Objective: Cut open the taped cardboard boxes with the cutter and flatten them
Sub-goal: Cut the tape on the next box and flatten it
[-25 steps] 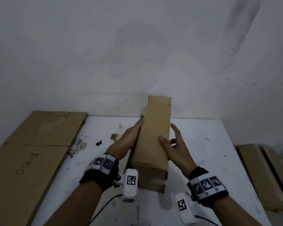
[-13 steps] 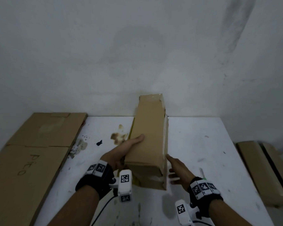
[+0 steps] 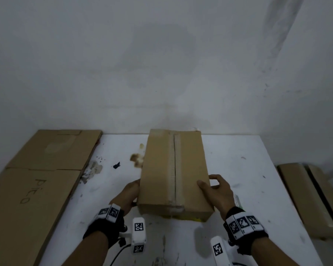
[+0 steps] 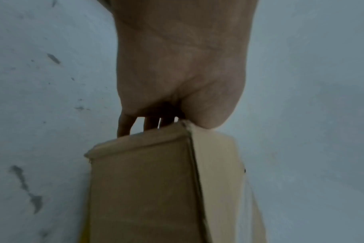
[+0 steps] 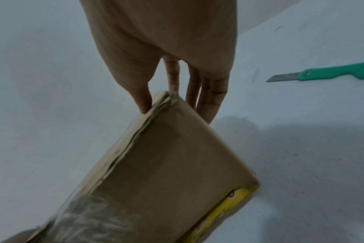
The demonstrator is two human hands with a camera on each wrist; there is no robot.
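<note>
Taped box between both hands

Dim, flat light; soft shadows; wide-angle edge distortion; wrist views blurred.

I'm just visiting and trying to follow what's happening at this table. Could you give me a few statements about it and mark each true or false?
1. Both hands hold the cardboard box, the left hand on one side, the right hand on the other. True.
2. The tape seam on top is already cut open. False: the tape looks intact.
3. The right hand holds the green cutter. False: it lies on the white table, untouched.
4. Flattened cardboard lies at the table's left. True.
</note>
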